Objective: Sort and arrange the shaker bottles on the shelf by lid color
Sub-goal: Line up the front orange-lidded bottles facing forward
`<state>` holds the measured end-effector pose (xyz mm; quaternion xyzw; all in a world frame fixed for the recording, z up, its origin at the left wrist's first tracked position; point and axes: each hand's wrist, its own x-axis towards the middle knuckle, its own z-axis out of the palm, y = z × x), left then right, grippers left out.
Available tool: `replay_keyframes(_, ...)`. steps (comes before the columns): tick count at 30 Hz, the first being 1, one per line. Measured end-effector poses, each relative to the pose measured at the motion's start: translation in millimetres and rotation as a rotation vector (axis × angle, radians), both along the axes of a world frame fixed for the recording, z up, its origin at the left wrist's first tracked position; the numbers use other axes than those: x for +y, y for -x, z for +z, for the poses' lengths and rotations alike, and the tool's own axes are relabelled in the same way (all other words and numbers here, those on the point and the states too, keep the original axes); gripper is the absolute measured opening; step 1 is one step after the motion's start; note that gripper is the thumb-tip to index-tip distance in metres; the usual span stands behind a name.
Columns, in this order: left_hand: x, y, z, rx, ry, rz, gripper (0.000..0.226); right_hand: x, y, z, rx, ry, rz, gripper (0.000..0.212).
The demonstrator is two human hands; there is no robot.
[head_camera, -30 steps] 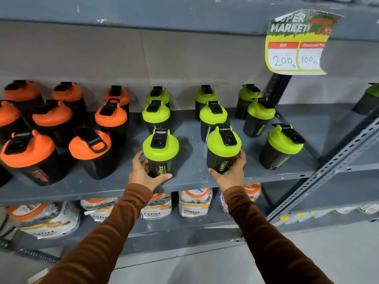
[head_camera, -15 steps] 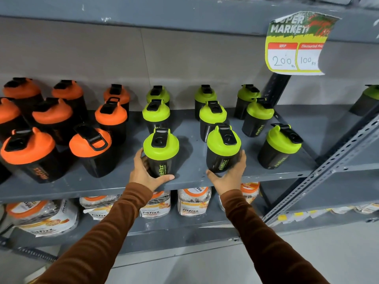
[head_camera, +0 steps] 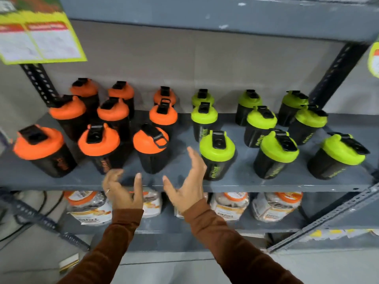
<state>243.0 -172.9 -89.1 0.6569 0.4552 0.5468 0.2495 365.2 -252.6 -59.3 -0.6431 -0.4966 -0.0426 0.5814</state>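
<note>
Several black shaker bottles stand on the grey shelf (head_camera: 180, 181). Those with orange lids fill the left half, the front middle one (head_camera: 151, 147) nearest my hands. Those with green lids fill the right half, with one (head_camera: 217, 154) at the front beside my right hand. My left hand (head_camera: 123, 190) hovers open at the shelf's front edge, below the orange bottles. My right hand (head_camera: 187, 183) is open too, fingers spread, between the front orange bottle and the front green bottle. Neither hand touches a bottle.
A yellow price tag (head_camera: 39, 37) hangs at the top left from the shelf above. Slotted metal uprights (head_camera: 39, 83) frame the bay. Bagged goods with orange labels (head_camera: 88, 208) lie on the lower shelf. Grey floor lies below.
Both hands have let go of the two front green-lid bottles and moved left, now open in front of the shelf. The view has swung left, so the orange group sits more central.
</note>
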Motion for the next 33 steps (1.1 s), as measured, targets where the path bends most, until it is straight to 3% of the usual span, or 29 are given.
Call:
replay_keyframes(5,53.4,46.0,8.4,0.027,-0.037,0.052,0.085,60.0,13.8,-7.3,0.420,0.187,0.020,0.113)
replay_keyframes(11,91.2,50.6,14.9,0.021,0.172,-0.128,0.111,86.7,17.9,-7.5,0.592,0.342,0.061,0.119)
replay_keyframes(18,106.3,53.8,12.9,-0.026,0.266,-0.130,0.110,87.3,28.2,-7.1,0.637,0.294,-0.073,0.114)
replay_keyframes(22,108.9,56.8,10.8,-0.010,0.268,-0.182,0.111,82.2,32.2,-6.7,0.534,0.271,-0.211,0.121)
replay_keyframes(27,111.7,60.3,12.4,0.045,0.287,-0.271,0.114,84.1,39.0,2.5,0.601,0.298,-0.024,0.111)
replay_keyframes(31,112.7,64.2,11.8,0.059,0.313,-0.309,0.111,82.9,40.8,-0.9,0.648,0.271,-0.095,0.102)
replay_keyframes(33,112.8,65.5,12.0,0.061,0.333,-0.319,0.109,86.6,43.0,4.6,0.775,0.227,-0.094,0.097)
